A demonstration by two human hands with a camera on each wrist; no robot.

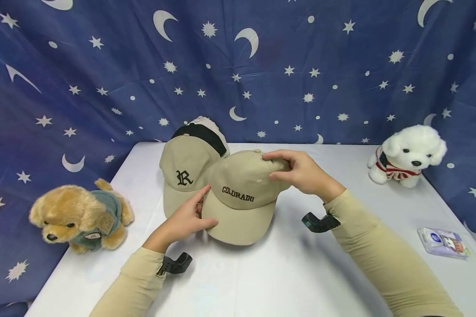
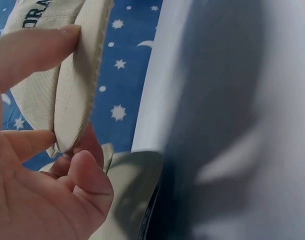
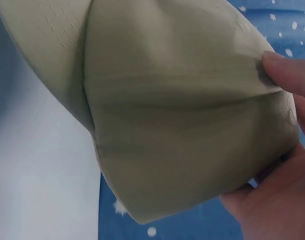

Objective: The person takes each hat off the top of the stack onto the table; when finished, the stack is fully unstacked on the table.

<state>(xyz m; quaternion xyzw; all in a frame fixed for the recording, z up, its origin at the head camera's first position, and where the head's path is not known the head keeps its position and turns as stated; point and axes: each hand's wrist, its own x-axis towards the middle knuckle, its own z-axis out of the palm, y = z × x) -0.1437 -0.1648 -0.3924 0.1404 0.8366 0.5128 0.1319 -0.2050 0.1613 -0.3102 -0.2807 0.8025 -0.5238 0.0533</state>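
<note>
Both hands hold a beige baseball cap (image 1: 238,176) lettered COLORADO, tilted with its brim toward me. My left hand (image 1: 186,220) pinches the left edge of the brim (image 2: 72,95), thumb on one face and fingers behind. At the crown's back right, my right hand (image 1: 301,171) grips the fabric (image 3: 192,125) between thumb and fingers; some fingertips are hidden behind the cap. Just left and behind lies another beige cap (image 1: 186,167) with a black letter R, partly covered by the held one. Behind that sits a black and white cap (image 1: 208,132).
A tan plush dog (image 1: 79,215) in a teal top sits on the left of the white table (image 1: 262,281). At the right are a white plush dog (image 1: 408,154) and a lilac packet (image 1: 443,243). A blue star-patterned curtain (image 1: 277,105) hangs behind.
</note>
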